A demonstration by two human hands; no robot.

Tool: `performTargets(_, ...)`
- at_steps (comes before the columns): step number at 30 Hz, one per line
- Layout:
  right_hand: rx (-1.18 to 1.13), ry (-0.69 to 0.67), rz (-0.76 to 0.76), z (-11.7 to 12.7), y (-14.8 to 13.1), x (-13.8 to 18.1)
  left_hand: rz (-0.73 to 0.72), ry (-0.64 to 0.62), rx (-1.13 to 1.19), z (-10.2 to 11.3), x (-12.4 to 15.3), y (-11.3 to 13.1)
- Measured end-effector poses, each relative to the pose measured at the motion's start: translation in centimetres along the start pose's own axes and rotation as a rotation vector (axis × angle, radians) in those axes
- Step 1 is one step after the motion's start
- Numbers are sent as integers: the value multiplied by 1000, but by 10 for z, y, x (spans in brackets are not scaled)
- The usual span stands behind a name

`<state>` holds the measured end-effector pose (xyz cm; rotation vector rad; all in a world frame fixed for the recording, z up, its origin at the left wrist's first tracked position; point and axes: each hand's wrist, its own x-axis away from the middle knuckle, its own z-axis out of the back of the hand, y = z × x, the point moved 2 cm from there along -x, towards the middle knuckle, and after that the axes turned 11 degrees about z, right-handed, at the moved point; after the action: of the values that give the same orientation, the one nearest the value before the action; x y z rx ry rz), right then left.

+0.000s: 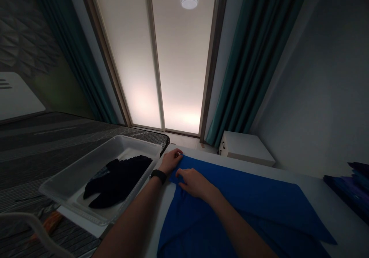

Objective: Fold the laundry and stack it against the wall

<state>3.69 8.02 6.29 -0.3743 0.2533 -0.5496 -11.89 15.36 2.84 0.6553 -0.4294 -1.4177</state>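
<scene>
A large blue cloth [253, 200] lies spread over a white table [317, 185]. My left hand [170, 160], with a black band on its wrist, pinches the cloth's far left corner with closed fingers. Just beside it, my right hand [193, 182] presses on the same corner area, its fingers curled and gripping the fabric edge. Both forearms reach in from the bottom of the view.
A clear plastic bin [86, 166] with dark folded cloth [118, 179] inside stands left of the table on a dark bed. A white cabinet [245, 148] stands behind the table. Dark folded fabrics [351, 189] are stacked at the right edge. Teal curtains flank a bright window.
</scene>
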Motion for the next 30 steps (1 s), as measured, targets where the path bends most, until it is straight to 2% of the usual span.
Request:
performTargets(3,-49,-48,20,-8,-1,0,-15,26,-17,-1,-1,-1)
performTargets(10,-192,-44,37,-9,6,1,-66,100,-38,-5,-2,-4)
performTargets(12,-231,0,10,-7,8,1,-57,122,-17,-5,-3,-6)
performTargets(15,-66,168,-69,-2,12,2,-35,154,18,-4,-3,-8)
performTargets(17,108,221,-133,-2,15,4,-35,165,30,-3,-2,-9)
performTargets(19,198,185,-195,-7,19,5,-48,169,34,-3,0,-10)
performTargets(24,179,14,-295,-25,28,8,-97,158,6,-6,11,-9)
performTargets(27,184,-9,-299,-28,30,8,-129,132,-33,-9,26,-11)
performTargets(30,194,-17,-298,-28,29,8,-201,89,-202,-11,46,-13)
